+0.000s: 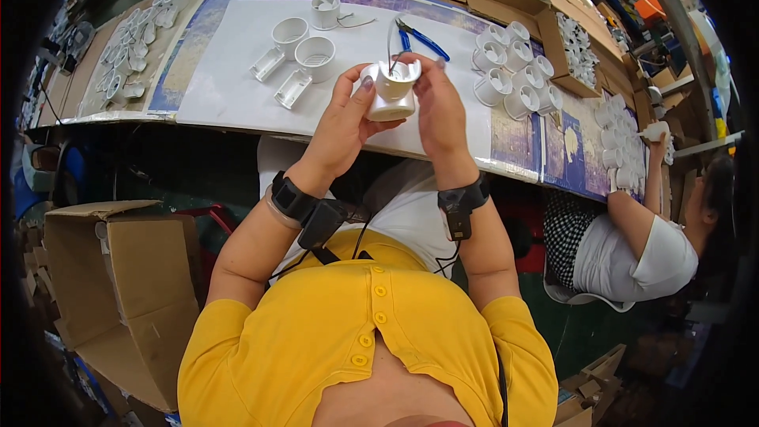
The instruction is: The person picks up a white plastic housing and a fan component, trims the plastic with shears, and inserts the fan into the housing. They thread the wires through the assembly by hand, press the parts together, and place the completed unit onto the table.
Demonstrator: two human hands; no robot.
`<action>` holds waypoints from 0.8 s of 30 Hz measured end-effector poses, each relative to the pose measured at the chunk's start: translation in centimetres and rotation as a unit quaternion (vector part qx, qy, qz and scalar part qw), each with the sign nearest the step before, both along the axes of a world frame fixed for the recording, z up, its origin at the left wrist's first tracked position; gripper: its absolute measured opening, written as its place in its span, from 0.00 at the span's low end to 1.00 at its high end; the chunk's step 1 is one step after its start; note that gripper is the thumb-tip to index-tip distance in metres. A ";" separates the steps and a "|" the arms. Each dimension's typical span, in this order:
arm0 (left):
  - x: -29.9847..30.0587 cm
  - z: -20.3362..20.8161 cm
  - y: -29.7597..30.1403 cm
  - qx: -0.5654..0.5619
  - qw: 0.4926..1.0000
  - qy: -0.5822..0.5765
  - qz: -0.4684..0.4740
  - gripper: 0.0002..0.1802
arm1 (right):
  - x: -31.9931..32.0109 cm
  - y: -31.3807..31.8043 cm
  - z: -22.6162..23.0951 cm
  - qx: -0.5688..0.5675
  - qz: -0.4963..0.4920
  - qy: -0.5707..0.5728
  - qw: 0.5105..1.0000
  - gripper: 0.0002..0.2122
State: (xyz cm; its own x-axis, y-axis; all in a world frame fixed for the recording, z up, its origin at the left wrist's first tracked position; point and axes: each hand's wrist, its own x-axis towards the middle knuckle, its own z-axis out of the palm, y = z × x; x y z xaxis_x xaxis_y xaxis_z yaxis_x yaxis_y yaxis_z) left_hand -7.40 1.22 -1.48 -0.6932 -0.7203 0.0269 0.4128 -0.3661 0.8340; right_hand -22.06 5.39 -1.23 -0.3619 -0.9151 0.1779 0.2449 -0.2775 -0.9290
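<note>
A white round plastic housing (390,103) is held up over the near edge of the table. A thin grey wire rises from its notched top. My left hand (344,115) is closed around its left side, the thumb on the front. From the right, my right hand (443,107) curls its fingers against the housing's upper rim; some fingertips are hidden behind it. Just beyond lie blue-handled cutting pliers (427,41). To the left stand white cups (315,58), and beside them lie a white rectangular case (294,90) and a second case (267,65).
Several white cups (518,71) stand grouped on the table's right. More small white parts (130,47) lie at the far left. A carton (575,51) of white pieces sits at the back right. A co-worker (624,257) sits at right. An open cardboard box (126,292) is at left.
</note>
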 end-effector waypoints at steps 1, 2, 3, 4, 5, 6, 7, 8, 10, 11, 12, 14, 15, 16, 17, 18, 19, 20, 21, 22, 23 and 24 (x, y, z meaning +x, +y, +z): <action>0.1 0.0 -0.2 0.003 1.000 -0.007 0.008 0.23 | -0.5 0.2 0.1 -0.012 -0.014 0.013 1.000 0.19; 0.2 0.1 -0.3 0.004 1.000 -0.007 0.009 0.23 | -1.0 0.6 0.2 -0.024 -0.027 0.025 0.999 0.21; 0.3 0.2 -0.3 -0.003 0.999 -0.029 0.018 0.23 | -1.4 0.9 0.3 -0.036 -0.041 0.038 0.998 0.22; 0.3 0.4 -0.4 -0.011 0.998 -0.050 0.027 0.23 | -1.8 1.2 0.5 -0.035 -0.041 0.038 0.998 0.22; 0.4 0.4 -0.4 -0.018 0.997 -0.073 0.036 0.23 | -1.9 1.8 0.8 -0.042 -0.051 0.079 0.995 0.21; 0.5 0.3 -0.5 -0.017 0.996 -0.074 0.035 0.23 | -2.0 2.4 1.1 -0.049 -0.061 0.119 0.990 0.20; 0.4 0.1 -0.7 -0.039 0.993 -0.099 0.042 0.24 | -1.9 2.8 1.4 -0.056 -0.070 0.160 0.983 0.20; 0.4 -0.1 -0.8 -0.060 0.989 -0.124 0.049 0.25 | -1.6 3.0 1.7 -0.055 -0.070 0.159 0.983 0.20; 0.5 -0.1 -0.8 -0.082 0.984 -0.149 0.053 0.25 | -0.9 3.4 2.4 -0.025 -0.092 0.315 0.944 0.17; 0.6 0.4 -0.7 -0.079 0.985 -0.147 0.041 0.26 | -0.8 3.5 2.5 -0.010 -0.102 0.391 0.915 0.16; 0.8 0.9 -0.7 -0.075 0.986 -0.144 0.029 0.26 | -1.0 3.6 2.5 -0.010 -0.104 0.391 0.915 0.16; 1.0 1.1 -0.6 -0.072 0.987 -0.141 0.016 0.27 | -1.5 3.8 2.4 0.043 -0.073 0.249 0.965 0.13; 1.1 0.9 -0.6 -0.087 0.987 -0.136 0.017 0.29 | -1.7 3.9 2.3 0.068 -0.055 0.175 0.981 0.12; 1.3 0.8 -0.6 -0.102 0.986 -0.131 0.018 0.31 | -1.9 4.0 2.1 0.067 -0.055 0.174 0.981 0.12; 1.5 0.7 -0.6 -0.116 0.985 -0.125 0.019 0.34 | -2.0 4.1 1.8 0.051 -0.041 0.172 0.983 0.12; 1.7 0.7 -0.5 -0.117 0.985 -0.125 0.020 0.34 | -2.1 4.3 1.4 0.036 -0.028 0.170 0.984 0.12; 2.1 0.7 -0.4 -0.221 0.962 -0.151 0.061 0.38 | -2.1 4.4 1.2 0.021 -0.014 0.168 0.985 0.12; 2.4 0.8 -0.3 -0.322 0.925 -0.174 0.100 0.41 | -2.1 4.5 1.1 0.021 -0.013 0.168 0.985 0.12; 2.6 0.8 -0.3 -0.419 0.876 -0.195 0.138 0.45 | -1.9 4.7 1.0 0.007 -0.009 0.163 0.987 0.12; 2.8 0.9 -0.4 -0.418 0.876 -0.195 0.138 0.45 | -1.8 4.8 0.9 -0.007 -0.005 0.158 0.987 0.12; 2.9 1.0 -0.6 -0.441 0.864 -0.198 0.141 0.48 | -1.7 4.8 0.8 -0.020 0.000 0.153 0.988 0.12; 3.0 1.1 -0.7 -0.463 0.851 -0.201 0.144 0.50 | -1.7 4.9 0.5 -0.018 0.001 0.153 0.988 0.12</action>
